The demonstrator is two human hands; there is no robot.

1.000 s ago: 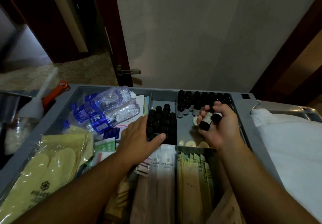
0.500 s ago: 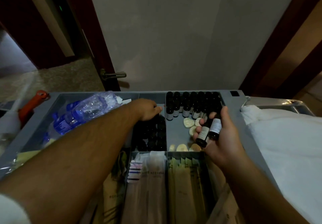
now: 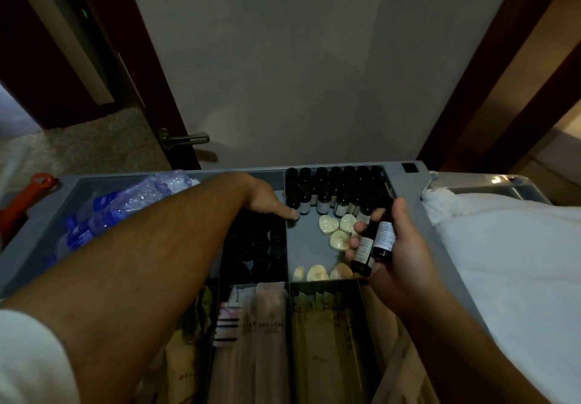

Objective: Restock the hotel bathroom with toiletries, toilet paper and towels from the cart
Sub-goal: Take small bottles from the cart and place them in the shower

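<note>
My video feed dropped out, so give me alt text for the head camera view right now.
Over a grey housekeeping cart tray, the right hand holds two small dark bottles, while the left hand reaches to the rows of dark bottles at the back. Pale round soaps lie between the hands, water bottles at left, white towels at right.

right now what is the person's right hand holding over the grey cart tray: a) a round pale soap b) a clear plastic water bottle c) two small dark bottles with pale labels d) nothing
c: the right hand is closed around two small dark bottles with pale labels, above the round pale soaps lying loose in the grey cart tray.
</note>
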